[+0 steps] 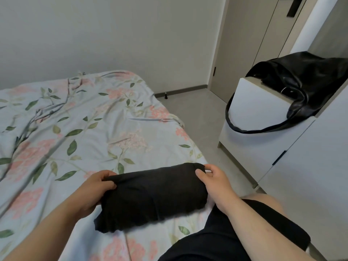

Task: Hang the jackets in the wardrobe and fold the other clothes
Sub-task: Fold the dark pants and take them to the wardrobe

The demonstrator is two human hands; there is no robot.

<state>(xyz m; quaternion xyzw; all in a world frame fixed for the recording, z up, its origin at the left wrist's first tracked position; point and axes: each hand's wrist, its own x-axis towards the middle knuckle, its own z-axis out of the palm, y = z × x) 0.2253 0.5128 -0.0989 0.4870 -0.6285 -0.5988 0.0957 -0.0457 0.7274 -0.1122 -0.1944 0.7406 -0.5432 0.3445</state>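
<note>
We hold the folded black garment over the floral bedsheet, left hand and right hand each with a curled grip pinching one end.

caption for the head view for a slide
Folded black garment gripped by the left hand and right hand over a floral bed

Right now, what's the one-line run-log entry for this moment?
stage: folding | left hand: grips black garment | right hand: pinches other end | place: over floral bed
</note>
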